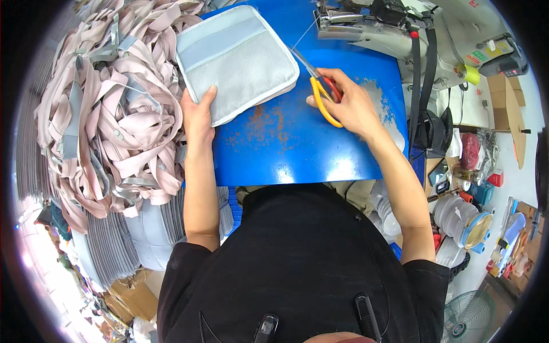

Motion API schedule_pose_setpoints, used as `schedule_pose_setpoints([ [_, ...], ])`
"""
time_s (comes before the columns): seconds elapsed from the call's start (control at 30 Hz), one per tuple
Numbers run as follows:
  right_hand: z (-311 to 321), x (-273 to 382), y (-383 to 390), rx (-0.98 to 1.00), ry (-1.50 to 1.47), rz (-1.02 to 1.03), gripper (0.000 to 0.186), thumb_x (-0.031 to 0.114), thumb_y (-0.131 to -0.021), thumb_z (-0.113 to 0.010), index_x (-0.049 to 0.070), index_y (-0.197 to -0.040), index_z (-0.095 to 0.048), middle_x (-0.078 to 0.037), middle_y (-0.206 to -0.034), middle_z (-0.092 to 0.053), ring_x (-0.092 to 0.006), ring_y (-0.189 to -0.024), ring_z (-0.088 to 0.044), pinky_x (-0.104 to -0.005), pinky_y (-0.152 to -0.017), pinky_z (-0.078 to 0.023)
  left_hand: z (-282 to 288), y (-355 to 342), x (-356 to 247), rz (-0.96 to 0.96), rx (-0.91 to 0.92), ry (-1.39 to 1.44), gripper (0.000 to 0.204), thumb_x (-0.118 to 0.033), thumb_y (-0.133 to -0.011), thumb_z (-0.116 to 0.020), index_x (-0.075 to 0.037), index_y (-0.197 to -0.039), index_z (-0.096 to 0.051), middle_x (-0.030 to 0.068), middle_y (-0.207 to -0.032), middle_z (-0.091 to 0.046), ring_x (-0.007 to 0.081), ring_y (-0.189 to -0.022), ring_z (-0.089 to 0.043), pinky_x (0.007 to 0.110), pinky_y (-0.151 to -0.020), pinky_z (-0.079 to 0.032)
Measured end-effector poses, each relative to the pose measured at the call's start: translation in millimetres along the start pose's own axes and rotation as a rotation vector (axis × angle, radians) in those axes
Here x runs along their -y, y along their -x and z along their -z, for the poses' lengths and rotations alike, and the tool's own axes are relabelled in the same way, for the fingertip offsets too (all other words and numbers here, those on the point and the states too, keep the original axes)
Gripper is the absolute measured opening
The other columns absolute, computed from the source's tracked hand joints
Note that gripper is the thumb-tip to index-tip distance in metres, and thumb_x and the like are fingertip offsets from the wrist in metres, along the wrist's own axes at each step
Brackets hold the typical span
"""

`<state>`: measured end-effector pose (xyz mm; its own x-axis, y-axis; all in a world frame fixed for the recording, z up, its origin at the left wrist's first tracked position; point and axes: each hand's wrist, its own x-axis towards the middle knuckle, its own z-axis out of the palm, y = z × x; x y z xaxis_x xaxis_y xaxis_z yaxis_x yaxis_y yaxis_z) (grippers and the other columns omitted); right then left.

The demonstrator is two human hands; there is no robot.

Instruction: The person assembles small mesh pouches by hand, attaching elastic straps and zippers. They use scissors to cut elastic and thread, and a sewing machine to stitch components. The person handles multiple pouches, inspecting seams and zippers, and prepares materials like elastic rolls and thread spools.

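Note:
In my left hand (198, 114) is a square grey fabric panel (246, 74) with pale bound edges and a mesh pocket; the thumb lies on top at its lower left corner. My right hand (350, 104) grips a pair of scissors (314, 93) with one yellow and one red handle. Their blades point up and left, close to the panel's right edge. A thin thread (306, 35) runs from near the blade tips up to the sewing machine (343, 30). Whether the blades touch the thread, I cannot tell.
The worn blue tabletop (274, 154) lies under both hands. A big heap of pinkish straps (126, 108) rises on the left, above stacked grey panels (108, 251). Black belts (423, 74) hang by the machine at right. White rolls (454, 217) and a fan (466, 320) stand lower right.

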<state>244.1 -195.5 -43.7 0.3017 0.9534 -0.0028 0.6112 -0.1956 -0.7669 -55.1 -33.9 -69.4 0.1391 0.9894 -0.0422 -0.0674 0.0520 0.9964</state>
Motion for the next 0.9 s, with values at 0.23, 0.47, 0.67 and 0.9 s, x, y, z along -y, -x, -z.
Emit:
schedule_pose_setpoints([
  [0.23, 9.0, -38.9, 30.4, -0.119, 0.182, 0.09, 0.055, 0.033, -0.083, -0.082, 0.016, -0.133, -0.067, -0.015, -0.096, -0.075, -0.0305, -0.081, -0.073, -0.0401, -0.074, -0.057, -23.0, 40.9, -59.8, -0.309, 0.081, -0.299, 0.047, -0.004, -0.09, -0.076, 0.005, -0.133, -0.059, 0.0128, -0.117, -0.07, 0.0175, -0.106, -0.065, 0.033, -0.096, -0.05],
  [0.47, 41.8, -56.3, 117.9, -0.551, 0.162, 0.232, 0.045, 0.02, -0.079, -0.082, 0.013, -0.122, -0.07, -0.011, -0.119, -0.065, -0.0301, -0.11, -0.064, -0.0435, -0.087, -0.054, -8.3, 91.4, -138.6, -1.184, 0.405, -1.17, 0.055, -0.006, -0.087, -0.08, 0.006, -0.136, -0.059, 0.025, -0.127, -0.064, 0.0365, -0.119, -0.062, 0.047, -0.101, -0.051],
  [0.67, 109.4, -165.6, 285.7, -1.344, 0.112, -0.235, 0.018, 0.004, -0.086, -0.072, 0.006, -0.104, -0.07, -0.01, -0.097, -0.068, -0.0237, -0.091, -0.066, -0.0343, -0.081, -0.054, 14.4, 101.1, -58.6, -0.604, 0.965, -1.348, 0.062, -0.003, -0.076, -0.085, 0.005, -0.132, -0.061, 0.0189, -0.129, -0.062, 0.0329, -0.105, -0.064, 0.043, -0.094, -0.051],
  [0.9, 180.2, -385.5, 607.1, -1.901, 0.448, -1.459, 0.046, 0.016, -0.077, -0.073, 0.001, -0.12, -0.065, -0.023, -0.119, -0.066, -0.0372, -0.111, -0.065, -0.0449, -0.101, -0.051, -24.0, 110.7, -69.9, -0.433, 0.891, -1.283, 0.037, -0.017, -0.094, -0.075, 0.002, -0.125, -0.067, 0.0147, -0.106, -0.07, 0.0225, -0.08, -0.066, 0.029, -0.061, -0.052],
])
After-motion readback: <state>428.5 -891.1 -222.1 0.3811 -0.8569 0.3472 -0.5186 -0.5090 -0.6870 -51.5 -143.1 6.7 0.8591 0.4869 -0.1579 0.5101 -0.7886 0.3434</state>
